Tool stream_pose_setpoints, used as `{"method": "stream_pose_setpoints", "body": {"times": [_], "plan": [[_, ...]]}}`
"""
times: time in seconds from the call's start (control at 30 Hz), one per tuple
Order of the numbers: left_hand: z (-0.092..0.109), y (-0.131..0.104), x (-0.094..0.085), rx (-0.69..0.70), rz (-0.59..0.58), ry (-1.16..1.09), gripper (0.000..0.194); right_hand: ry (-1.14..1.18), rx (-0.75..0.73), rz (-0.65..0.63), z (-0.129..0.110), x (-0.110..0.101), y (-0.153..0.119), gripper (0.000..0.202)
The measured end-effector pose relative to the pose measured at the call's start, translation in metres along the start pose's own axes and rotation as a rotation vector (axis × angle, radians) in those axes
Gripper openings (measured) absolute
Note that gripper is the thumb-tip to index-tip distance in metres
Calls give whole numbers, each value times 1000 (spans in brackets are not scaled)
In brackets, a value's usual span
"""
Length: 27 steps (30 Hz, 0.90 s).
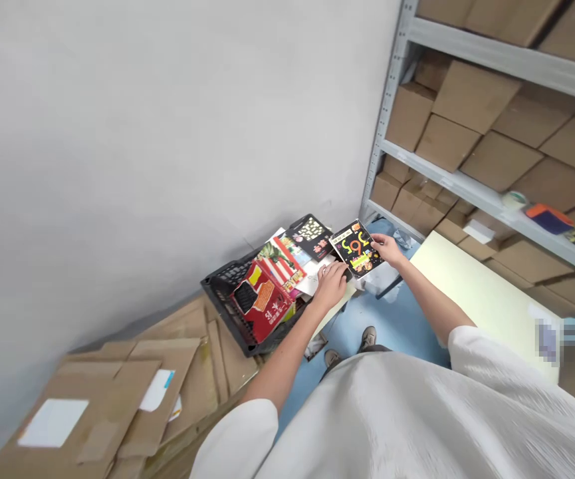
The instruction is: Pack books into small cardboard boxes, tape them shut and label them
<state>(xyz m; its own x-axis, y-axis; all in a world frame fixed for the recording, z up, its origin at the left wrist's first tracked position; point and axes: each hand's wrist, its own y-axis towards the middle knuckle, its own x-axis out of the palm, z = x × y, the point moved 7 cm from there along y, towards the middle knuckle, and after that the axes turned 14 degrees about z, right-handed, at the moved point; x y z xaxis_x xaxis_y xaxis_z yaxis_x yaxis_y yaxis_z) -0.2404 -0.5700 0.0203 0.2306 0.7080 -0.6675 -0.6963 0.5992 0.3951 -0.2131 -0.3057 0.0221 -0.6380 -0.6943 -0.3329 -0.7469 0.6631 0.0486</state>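
My right hand [385, 247] grips the right edge of a square black book [353, 245] with bright "365" figures on its cover. The book is held tilted just beyond the right end of a black plastic crate [222, 326]. At the book's lower left corner, my left hand [331, 283] lies with fingers stretched out over white paper [309, 285] at the crate's edge; whether it touches the book I cannot tell. Inside the crate are a red book [273, 311], a red-and-white striped book [287, 269] and a black book with a pale grid [312, 233].
Flattened cardboard boxes [102, 372] are stacked left of the crate, along the grey wall [167, 133]. A metal shelf rack [466, 186] full of cartons stands at the right. Before it is a pale yellow tabletop [471, 286]. Blue floor [411, 319] shows around my shoes.
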Motion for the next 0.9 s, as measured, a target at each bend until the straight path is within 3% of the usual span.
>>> {"method": "stream_pose_setpoints", "body": {"times": [0.23,0.37,0.63,0.77,0.9], "plan": [[61,24,80,127,-199,-82,48,49,114,167,49,-110,-34,39],[104,40,131,186,-237,-123,46,40,170,197,88,-172,-49,38],[199,60,269,211,-355,-185,40,-206,198,186,168,-296,-66,36],[225,60,329,201,-419,-232,42,-386,226,141,196,-337,-75,37],[235,69,367,217,-435,-203,44,-500,194,44,206,-352,-77,39]]}}
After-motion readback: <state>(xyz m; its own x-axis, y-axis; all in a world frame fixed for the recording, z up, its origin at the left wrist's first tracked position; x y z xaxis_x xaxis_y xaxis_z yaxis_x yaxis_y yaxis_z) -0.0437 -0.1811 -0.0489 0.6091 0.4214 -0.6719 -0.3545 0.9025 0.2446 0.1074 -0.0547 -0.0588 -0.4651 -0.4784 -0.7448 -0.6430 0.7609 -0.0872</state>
